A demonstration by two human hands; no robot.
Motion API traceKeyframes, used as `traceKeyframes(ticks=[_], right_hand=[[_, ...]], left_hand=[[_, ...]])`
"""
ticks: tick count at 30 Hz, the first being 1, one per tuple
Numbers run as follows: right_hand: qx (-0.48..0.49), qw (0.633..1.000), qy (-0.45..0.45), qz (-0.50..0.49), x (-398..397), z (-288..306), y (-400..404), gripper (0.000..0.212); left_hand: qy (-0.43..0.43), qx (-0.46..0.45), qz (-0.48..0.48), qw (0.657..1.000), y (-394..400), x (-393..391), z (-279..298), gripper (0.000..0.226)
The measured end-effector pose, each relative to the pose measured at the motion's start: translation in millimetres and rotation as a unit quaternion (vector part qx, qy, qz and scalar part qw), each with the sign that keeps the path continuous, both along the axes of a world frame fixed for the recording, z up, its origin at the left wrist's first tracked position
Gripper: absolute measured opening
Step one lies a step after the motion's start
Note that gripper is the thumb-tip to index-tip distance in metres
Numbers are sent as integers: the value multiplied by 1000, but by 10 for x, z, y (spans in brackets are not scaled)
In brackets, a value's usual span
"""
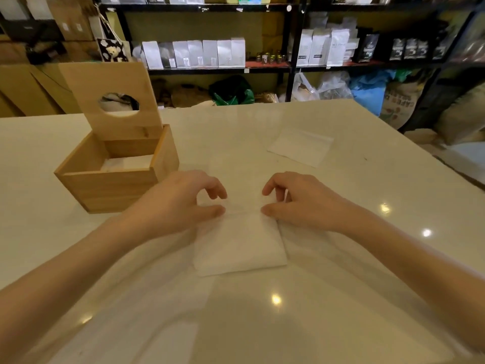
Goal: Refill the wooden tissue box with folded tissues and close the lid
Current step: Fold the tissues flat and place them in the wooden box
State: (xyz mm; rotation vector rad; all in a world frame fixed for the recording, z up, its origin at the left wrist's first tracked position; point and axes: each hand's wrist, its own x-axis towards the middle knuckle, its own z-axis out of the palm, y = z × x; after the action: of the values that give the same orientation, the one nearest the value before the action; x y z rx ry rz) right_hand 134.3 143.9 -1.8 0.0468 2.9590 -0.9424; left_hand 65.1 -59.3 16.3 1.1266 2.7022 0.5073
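Observation:
A white tissue (240, 241) lies on the white table in front of me, partly folded over itself. My left hand (181, 203) pinches its far left corner between thumb and fingers. My right hand (299, 199) pinches the far right corner the same way. The wooden tissue box (112, 185) stands to the left, a little beyond my left hand. Its lid (110, 98), with a round hole, is tipped up and back. Folded white tissues (128, 162) lie inside the box. A second flat tissue (301, 145) rests farther away at the right.
The white table (236, 324) reaches to its far edge and a right-hand edge. Behind it stand black shelves (291, 48) with white and black pouches, cardboard boxes at the left, and bags and sacks on the floor.

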Motion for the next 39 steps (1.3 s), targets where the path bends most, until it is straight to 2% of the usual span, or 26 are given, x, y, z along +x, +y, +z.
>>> traceKeyframes(ticks=[4,10,16,18,26,34,39], right_hand=[[15,1000,10,23,-65,245,188,27],[63,991,98,-60,-324,421,724,25],[91,962,198,-166,-587,237,1187,25],[98,954,214,-186,-663,147,1291,28],[166,960,122,-189,-904,-152,1509,39],[187,959,128,-169,-906,-236,1525,26],[199,956,134,-166,-902,-268,1541,21]], left_hand=[[-6,-51,-27,998,382,-154,334,18],[37,-7,-53,998,1155,-552,573,25],[110,93,-32,989,1821,-983,289,29],[122,102,-26,987,1973,-1105,128,30],[111,-5,-39,993,2219,-1525,-253,36],[114,54,-92,988,2221,-1406,-326,29],[122,81,-82,986,2220,-1411,-368,23]])
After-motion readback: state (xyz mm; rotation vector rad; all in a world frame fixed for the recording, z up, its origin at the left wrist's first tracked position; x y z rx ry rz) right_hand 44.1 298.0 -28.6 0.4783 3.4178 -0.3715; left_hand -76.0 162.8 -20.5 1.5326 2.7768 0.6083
